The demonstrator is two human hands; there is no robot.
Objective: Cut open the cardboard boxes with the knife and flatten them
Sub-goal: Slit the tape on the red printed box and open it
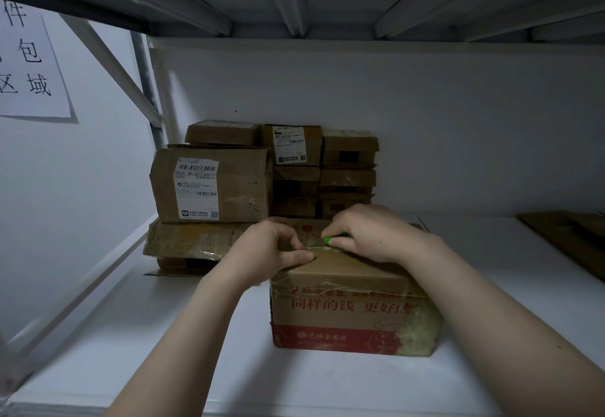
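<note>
Two hands: left hand, right hand. One utility knife, green handle. One red-printed cardboard box in front. Stacked boxes behind: about ten, exact count not clear. Two white shipping labels. One pile of flattened cardboard. One paper sign.

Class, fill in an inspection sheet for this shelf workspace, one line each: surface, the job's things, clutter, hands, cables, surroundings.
Surface: white shelf board, dimly lit.
Job's things: taped box with red print at the front, not yet open; knife with a green handle, at the box's top; stack of boxes at the back left, some labelled.
Clutter: flat cardboard at the right edge.
Hands: right hand grips the knife; left hand rests on the box top with bent fingers, and whether it pinches the tape cannot be told.
Cables: nothing seen.
Surroundings: upper shelf overhead; paper sign on the left wall.
</note>
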